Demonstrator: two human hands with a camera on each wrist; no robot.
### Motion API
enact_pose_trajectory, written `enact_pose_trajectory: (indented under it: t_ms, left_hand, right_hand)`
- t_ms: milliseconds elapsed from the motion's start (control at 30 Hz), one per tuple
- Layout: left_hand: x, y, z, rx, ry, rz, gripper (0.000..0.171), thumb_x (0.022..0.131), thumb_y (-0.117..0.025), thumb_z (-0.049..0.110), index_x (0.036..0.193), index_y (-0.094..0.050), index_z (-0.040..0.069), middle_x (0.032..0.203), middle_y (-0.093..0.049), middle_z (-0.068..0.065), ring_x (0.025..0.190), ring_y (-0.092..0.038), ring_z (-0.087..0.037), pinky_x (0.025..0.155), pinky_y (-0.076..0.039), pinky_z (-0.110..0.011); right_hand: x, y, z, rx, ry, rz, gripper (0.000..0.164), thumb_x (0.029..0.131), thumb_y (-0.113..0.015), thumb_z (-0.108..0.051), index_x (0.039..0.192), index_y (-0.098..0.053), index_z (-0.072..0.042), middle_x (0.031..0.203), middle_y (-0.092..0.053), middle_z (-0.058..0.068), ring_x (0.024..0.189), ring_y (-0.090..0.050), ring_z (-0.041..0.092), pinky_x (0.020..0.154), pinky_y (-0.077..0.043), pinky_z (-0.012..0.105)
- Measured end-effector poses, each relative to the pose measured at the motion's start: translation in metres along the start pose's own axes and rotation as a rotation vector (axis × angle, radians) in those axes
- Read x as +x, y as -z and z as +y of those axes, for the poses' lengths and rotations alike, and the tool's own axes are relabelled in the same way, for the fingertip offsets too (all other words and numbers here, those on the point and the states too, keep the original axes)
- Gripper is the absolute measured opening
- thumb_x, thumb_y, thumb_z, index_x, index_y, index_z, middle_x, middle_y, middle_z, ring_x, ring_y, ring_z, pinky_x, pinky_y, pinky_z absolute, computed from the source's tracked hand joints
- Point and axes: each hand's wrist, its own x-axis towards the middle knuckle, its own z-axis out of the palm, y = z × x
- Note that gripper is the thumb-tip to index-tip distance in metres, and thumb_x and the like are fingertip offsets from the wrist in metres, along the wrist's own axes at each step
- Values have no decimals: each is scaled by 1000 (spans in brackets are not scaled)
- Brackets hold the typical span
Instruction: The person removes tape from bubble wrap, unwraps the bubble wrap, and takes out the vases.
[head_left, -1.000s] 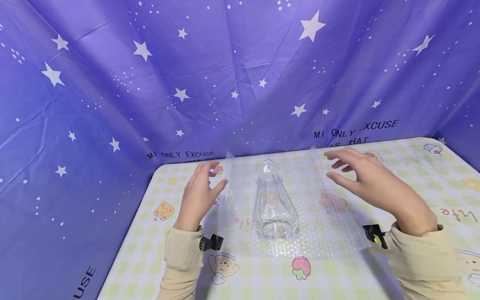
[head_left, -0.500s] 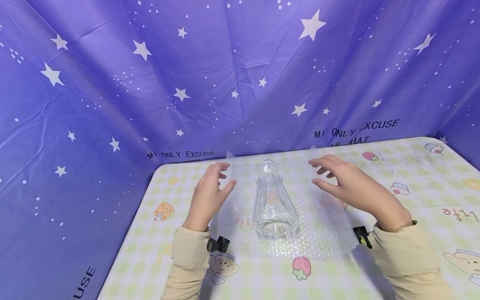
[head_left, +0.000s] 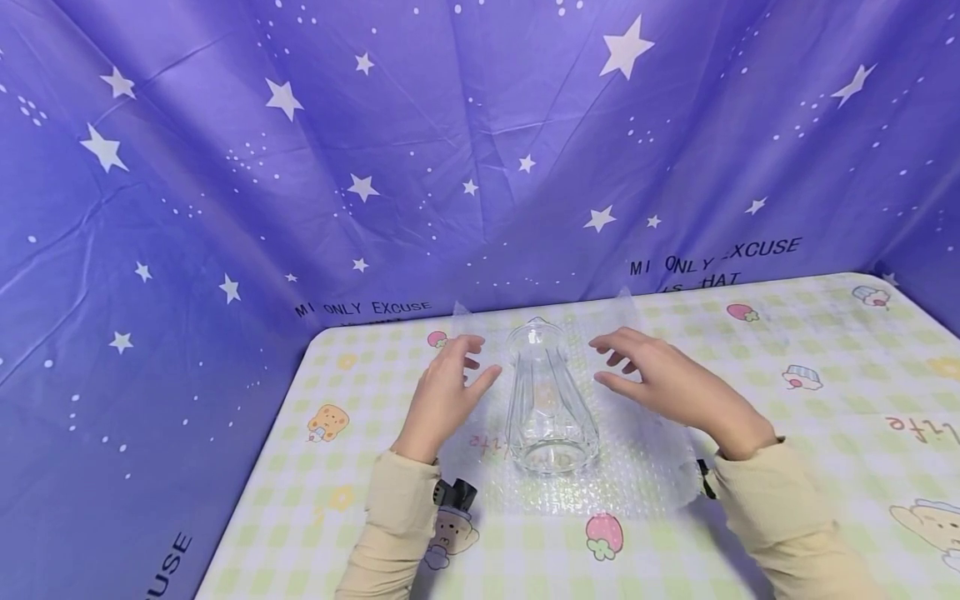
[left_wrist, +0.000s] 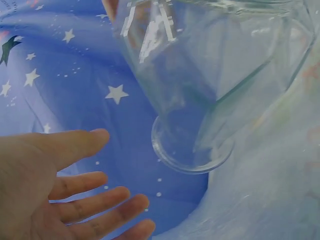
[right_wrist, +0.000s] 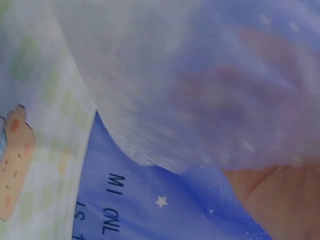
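Note:
A clear, faceted glass jug [head_left: 551, 408] sits on a sheet of bubble wrap [head_left: 637, 483], with its wide base nearest me and its narrower rim farther off. To its left is my left hand [head_left: 448, 392], fingers slightly bent and thumb held apart. The left wrist view shows that hand [left_wrist: 85, 190] beside the round rim of the jug [left_wrist: 192, 167] with a gap between. My right hand [head_left: 660, 375] hovers over the wrap to the right of the jug, fingers loosely bent and holding nothing. In the right wrist view, blurry bubble wrap [right_wrist: 135, 100] hides most of that hand's fingers.
The table [head_left: 285, 492] wears a green checked cloth with cartoon prints. A purple star-printed curtain [head_left: 465, 125] hangs behind it and along the left side. The far corners of the bubble wrap stick up. Small black wrist cameras [head_left: 456, 493] sit below the sleeves.
Both hands have come inward from the sides toward the jug, the right one travelling farther. The right edge of the bubble wrap has shifted inward. The jug stays in place.

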Motion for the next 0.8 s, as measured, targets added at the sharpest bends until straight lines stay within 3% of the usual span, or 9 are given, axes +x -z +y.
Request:
enact_pose_trajectory:
  t_ms: [233,467,800]
  left_hand:
    - [1,-11,0,-39,67,-92,49,98,-61,41,132,-55,7,127,-62,-11,107,-65,-25,89,-54,-41]
    - [1,-21,-2,-78,94,-149,54,99,-58,45,136,-52,7,130,-61,-11,110,-64,-25,88,-55,-43]
    - [1,-32,-1,-115,111,-198,58,102,-48,51,139,-50,6,128,-61,-12,111,-63,-27,93,-52,-45]
  right_hand:
    - [6,-15,0,12,-86,-40,58,100,-55,-47,138,-52,-3,123,-63,14,104,-64,25,87,-54,46]
    - [11,-29,2,32,-141,-67,72,100,-49,-54,149,-39,-1,135,-58,19,107,-65,27,90,-53,51]
    - [12,-42,4,123,-159,-94,68,104,-38,-53,151,-36,-4,138,-58,19,116,-62,33,97,-50,55]
